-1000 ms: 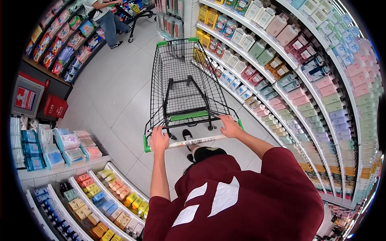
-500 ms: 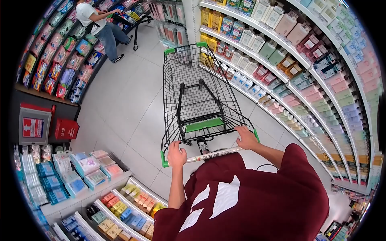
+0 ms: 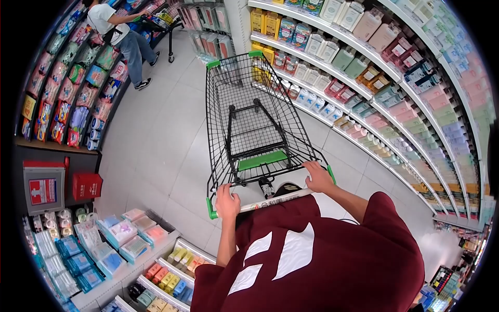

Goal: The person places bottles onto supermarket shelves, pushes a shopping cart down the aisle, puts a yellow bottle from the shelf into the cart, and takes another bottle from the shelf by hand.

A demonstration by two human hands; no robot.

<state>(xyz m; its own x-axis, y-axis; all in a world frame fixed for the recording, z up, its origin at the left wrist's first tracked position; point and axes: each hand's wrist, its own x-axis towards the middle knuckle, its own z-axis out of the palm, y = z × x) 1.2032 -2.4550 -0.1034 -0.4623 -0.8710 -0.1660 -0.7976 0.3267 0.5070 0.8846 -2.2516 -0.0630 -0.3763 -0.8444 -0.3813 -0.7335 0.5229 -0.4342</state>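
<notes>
Gripping the white handle (image 3: pixel 275 200) near both ends, with the left hand (image 3: pixel 227 202) and right hand (image 3: pixel 318 178) closed over it, undersides hidden. Standing behind the wire shopping cart (image 3: pixel 258 127), between shelved bottles (image 3: pixel 357 66) and packets (image 3: pixel 122 233). Showing floor tiles (image 3: pixel 179 130) through its mesh. Cutting off a person (image 3: pixel 120 39) at the top, beside a second cart (image 3: pixel 162 23) holding goods too small to tell.

Store aisle with pale gray tile flooring (image 3: pixel 150 156), curved-looking white shelves (image 3: pixel 358 86) of bottles on the right (looks like a wide lens bending everything), dark shelves (image 3: pixel 62 93) of colorful packets on the left, bright lighting overall.
</notes>
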